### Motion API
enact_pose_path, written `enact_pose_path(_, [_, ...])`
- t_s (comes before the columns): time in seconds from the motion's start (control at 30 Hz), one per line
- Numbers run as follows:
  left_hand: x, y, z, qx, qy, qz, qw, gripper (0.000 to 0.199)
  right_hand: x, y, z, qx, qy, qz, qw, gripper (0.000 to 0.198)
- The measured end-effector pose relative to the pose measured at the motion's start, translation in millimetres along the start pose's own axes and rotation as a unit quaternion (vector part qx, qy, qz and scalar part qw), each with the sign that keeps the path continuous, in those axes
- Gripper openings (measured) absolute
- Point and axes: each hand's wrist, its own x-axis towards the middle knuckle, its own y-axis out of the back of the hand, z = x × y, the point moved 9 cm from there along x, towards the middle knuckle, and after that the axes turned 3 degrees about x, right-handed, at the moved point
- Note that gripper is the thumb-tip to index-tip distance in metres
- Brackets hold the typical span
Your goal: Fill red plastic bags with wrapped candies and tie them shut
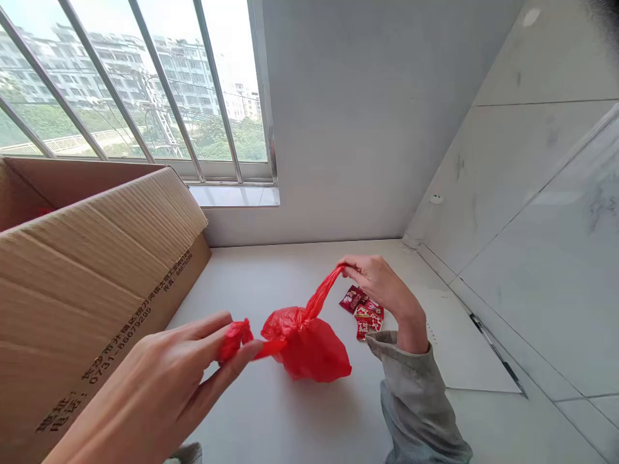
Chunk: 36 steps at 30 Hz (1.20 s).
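Observation:
A red plastic bag (314,351), full and rounded, is on the white table with its neck gathered. Its two handles are pulled apart to opposite sides. My left hand (193,367) pinches one handle, whose bunched end shows between the fingers. The other handle stretches up to the right, where my right hand (370,277) grips its end between thumb and fingers. What fills the bag is hidden. Several small red packets (368,316) lie on the table just below my right hand, partly overlapping.
At the left stands a large open cardboard box (111,258) with something red inside. A sheet of white paper (474,348) and a pen (498,353) lie at the right, along the tiled wall (546,238). A barred window (145,96) is behind the box.

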Motion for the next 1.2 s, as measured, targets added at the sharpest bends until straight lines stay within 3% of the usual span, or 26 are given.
enact_pose_path(0.07, [-3.0, -27.0, -20.7, -0.007, 0.034, -0.114, 0.993, 0.025, -5.0, -17.1, -8.3, -0.016, -0.022, -0.066, 0.997, 0.030])
enact_pose_path(0.13, [-9.6, -47.5, -45.2, -0.027, 0.070, -0.184, 0.980, 0.035, -12.3, -17.0, -23.0, -0.026, -0.010, -0.065, 0.998, 0.037])
enact_pose_path(0.23, [-7.7, -53.2, -72.7, -0.040, 0.085, -0.151, 0.984, 0.036, -31.3, -7.8, -45.6, -0.021, 0.020, -0.044, 0.999, 0.027])
enact_pose_path(0.3, [0.5, -53.7, -79.3, -0.035, 0.078, -0.117, 0.989, 0.036, -48.2, -12.1, -54.0, -0.026, 0.019, -0.064, 0.997, 0.020])
enact_pose_path(0.4, [18.9, -68.5, -68.4, -0.032, 0.058, -0.132, 0.989, 0.039, -69.5, -36.6, -54.0, -0.081, -0.006, -0.094, 0.992, 0.011])
enact_pose_path(0.47, [32.8, -84.6, -51.1, -0.041, 0.030, -0.164, 0.985, 0.044, -75.7, -59.2, -48.9, -0.122, -0.015, -0.103, 0.987, 0.022])
enact_pose_path(0.57, [50.1, -104.0, -27.5, -0.043, -0.021, -0.199, 0.979, 0.020, -74.4, -85.4, -36.8, -0.150, -0.011, -0.110, 0.983, 0.011])
enact_pose_path(0.63, [56.5, -109.2, -22.0, -0.041, -0.044, -0.210, 0.976, 0.011, -71.6, -87.1, -25.1, -0.154, -0.023, -0.094, 0.983, 0.013])
enact_pose_path(0.8, [57.3, -104.8, -31.7, -0.058, -0.046, -0.224, 0.972, 0.013, -73.3, -70.4, -7.7, -0.129, -0.042, -0.084, 0.987, 0.012])
enact_pose_path(0.9, [53.7, -106.4, -36.1, -0.082, -0.028, -0.234, 0.968, 0.014, -72.1, -64.0, -13.9, -0.070, -0.034, -0.090, 0.993, 0.007])
enact_pose_path(1.0, [49.4, -111.7, -40.5, -0.118, -0.005, -0.242, 0.963, 0.019, -61.6, -61.1, -29.9, -0.022, -0.006, -0.057, 0.998, 0.012])
enact_pose_path(1.2, [38.6, -123.2, -62.6, -0.171, 0.053, -0.263, 0.948, 0.024, -45.3, -122.7, -40.0, -0.109, 0.083, -0.143, 0.980, 0.026])
